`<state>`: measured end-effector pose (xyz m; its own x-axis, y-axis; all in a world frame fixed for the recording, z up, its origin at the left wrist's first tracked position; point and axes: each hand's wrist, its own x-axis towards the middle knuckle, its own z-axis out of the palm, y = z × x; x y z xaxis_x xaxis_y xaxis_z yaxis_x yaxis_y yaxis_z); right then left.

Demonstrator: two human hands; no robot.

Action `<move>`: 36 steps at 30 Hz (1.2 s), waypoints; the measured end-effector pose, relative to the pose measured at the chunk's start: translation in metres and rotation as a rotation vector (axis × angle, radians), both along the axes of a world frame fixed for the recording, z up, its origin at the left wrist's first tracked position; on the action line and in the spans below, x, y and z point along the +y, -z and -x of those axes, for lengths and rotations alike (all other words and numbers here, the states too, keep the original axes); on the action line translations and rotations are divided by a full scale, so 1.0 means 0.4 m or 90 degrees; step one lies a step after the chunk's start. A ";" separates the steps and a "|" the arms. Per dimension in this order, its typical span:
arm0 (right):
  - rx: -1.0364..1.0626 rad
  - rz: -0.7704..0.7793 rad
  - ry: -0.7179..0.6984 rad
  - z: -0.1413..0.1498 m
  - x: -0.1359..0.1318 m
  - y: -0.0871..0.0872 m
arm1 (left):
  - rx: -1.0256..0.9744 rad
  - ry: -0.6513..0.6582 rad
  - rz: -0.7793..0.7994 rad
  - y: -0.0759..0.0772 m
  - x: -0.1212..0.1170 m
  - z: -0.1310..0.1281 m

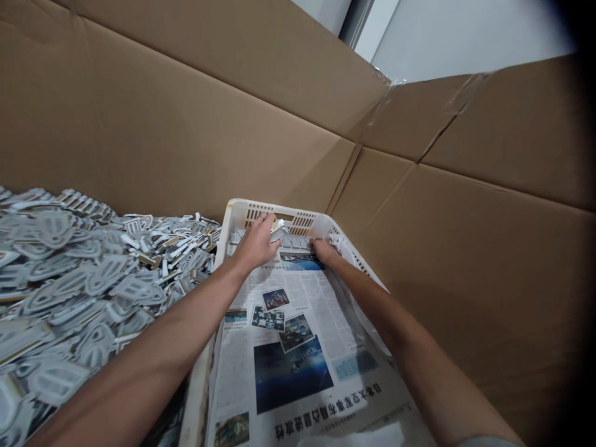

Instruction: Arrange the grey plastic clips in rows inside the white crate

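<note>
My left hand (257, 241) is closed around a small stack of grey-white plastic pieces (279, 230), held above the far end of a white plastic basket (274, 208). Under it, a row of similar flat pieces (295, 242) lies across the basket's far end. At the right end of that row is my right hand (325, 251), its fingers curled down against the pieces. What its fingertips grip is hidden. A newspaper sheet (321, 310) with printed photos lines the basket on the near side of the row.
A large heap of loose grey-white pieces (102, 279) fills the left side. Tall cardboard walls (209, 124) rise behind and at the right of the basket, meeting in a corner. White wrapping (347, 251) shows along the basket's right side.
</note>
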<state>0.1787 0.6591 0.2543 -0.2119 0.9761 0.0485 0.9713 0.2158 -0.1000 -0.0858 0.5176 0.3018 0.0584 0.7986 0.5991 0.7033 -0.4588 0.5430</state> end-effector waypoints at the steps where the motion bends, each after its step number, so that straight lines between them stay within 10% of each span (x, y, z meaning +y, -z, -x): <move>1: 0.014 -0.006 -0.009 -0.002 -0.001 -0.004 | -0.001 -0.001 0.004 0.000 0.000 0.000; 10: 0.254 -0.054 -0.054 0.041 0.012 -0.171 | -0.088 -0.016 0.002 -0.023 -0.003 -0.004; 16: 0.535 0.197 -0.368 0.142 -0.112 -0.266 | -0.417 0.013 0.086 -0.052 -0.012 -0.011; 31: 0.248 -0.136 -0.598 0.192 -0.253 -0.285 | -0.768 0.157 0.289 -0.072 -0.018 -0.027; 36: 0.105 -0.202 -0.604 0.208 -0.288 -0.275 | -0.820 0.074 0.282 -0.084 -0.005 -0.019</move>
